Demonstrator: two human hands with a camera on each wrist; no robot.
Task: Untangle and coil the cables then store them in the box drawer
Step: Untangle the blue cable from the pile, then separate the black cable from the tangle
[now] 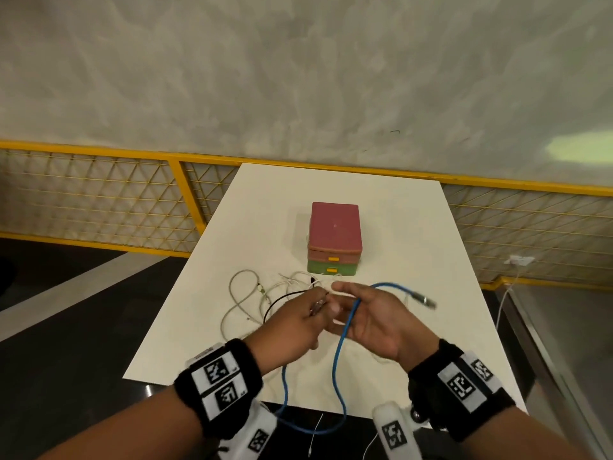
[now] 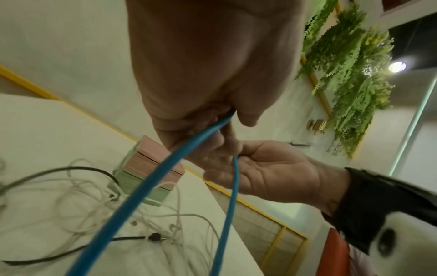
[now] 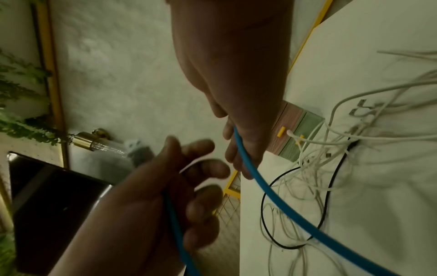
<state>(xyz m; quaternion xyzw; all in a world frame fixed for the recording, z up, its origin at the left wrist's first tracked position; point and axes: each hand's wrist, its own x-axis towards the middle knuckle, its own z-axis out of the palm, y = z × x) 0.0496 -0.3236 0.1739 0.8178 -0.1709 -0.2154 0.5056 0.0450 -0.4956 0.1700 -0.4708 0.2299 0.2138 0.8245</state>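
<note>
A blue cable [image 1: 338, 360] runs between both hands above the white table [image 1: 398, 227]. My left hand [image 1: 298, 317] pinches one end of it; the left wrist view shows the blue cable [image 2: 146, 188] leaving that grip. My right hand [image 1: 378, 320] holds it loosely across the palm, fingers lightly curled. Beyond that hand the cable arcs to its plug [image 1: 429, 302], which hangs to the right. A slack loop drops past the table's front edge. The box [image 1: 335, 230], pink over a green drawer, stands behind with its drawers closed.
White and grey cables [image 1: 238, 293] lie tangled with a black cable [image 1: 278, 298] on the table, left of my hands and in front of the box. A yellow mesh railing [image 1: 189, 194] runs behind the table. Dark floor lies on both sides.
</note>
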